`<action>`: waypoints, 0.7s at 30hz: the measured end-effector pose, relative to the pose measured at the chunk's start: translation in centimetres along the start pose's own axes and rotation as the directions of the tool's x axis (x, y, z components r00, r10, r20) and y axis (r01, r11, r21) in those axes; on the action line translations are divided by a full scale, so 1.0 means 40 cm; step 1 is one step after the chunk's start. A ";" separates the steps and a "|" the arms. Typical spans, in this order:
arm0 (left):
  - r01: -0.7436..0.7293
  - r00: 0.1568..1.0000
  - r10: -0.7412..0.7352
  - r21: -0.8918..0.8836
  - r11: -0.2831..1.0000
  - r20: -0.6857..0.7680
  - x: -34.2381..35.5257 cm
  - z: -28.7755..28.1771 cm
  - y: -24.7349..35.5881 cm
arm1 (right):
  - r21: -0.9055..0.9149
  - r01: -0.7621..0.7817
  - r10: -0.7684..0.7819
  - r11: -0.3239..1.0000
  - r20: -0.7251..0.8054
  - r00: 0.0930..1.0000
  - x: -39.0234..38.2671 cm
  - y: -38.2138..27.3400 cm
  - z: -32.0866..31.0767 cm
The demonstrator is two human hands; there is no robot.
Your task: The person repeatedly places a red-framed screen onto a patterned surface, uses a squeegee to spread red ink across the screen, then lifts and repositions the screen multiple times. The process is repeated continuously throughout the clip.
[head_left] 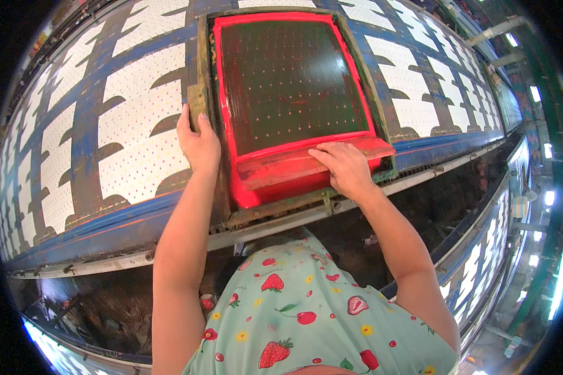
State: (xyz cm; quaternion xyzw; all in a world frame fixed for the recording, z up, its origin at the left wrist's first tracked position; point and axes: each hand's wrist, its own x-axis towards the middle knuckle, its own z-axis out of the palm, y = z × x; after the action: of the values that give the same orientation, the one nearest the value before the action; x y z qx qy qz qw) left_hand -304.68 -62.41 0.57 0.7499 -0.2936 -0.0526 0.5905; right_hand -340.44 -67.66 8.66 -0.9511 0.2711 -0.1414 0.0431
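Note:
A screen-printing frame [359,65] lies on the long table in front of me. Its dark green mesh [288,81] carries rows of small pale dots and is bordered in bright red. Across the near end of the mesh rests a red-smeared squeegee [281,167], with red ink [247,199] on the near side of it. My right hand [349,167] is closed over the squeegee's top edge, towards its right end. At the frame's left side my left hand [200,149] grips the edge by a worn wooden piece [197,100], thumb and fingers on either side.
White cut fabric pieces [141,122] with small coloured dots lie in rows on the blue-and-brown table [84,169], left and right of the frame. A metal rail [288,217] runs along the near edge. Another table with white pieces [481,250] stands at the right.

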 end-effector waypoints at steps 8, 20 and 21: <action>0.033 0.999 -0.031 -0.052 0.998 0.033 -0.004 -0.008 0.018 | -0.065 0.073 -0.076 0.995 -0.045 0.996 0.370 0.251 0.090; 0.094 0.992 -0.101 0.084 0.992 0.078 -0.007 -0.018 0.039 | -0.156 0.074 -0.090 0.985 -0.103 0.991 0.910 0.610 0.238; 0.116 0.990 -0.119 0.045 0.992 0.074 -0.008 -0.016 0.041 | -0.167 0.042 -0.053 0.985 -0.064 0.997 0.941 0.625 0.241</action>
State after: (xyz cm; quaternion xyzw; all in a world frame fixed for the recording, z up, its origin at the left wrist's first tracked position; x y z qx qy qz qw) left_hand -305.29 -61.90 2.17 0.7752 -0.2724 -0.1100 0.5593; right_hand -319.63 -108.71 4.73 -0.9522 0.2606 -0.1518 -0.0487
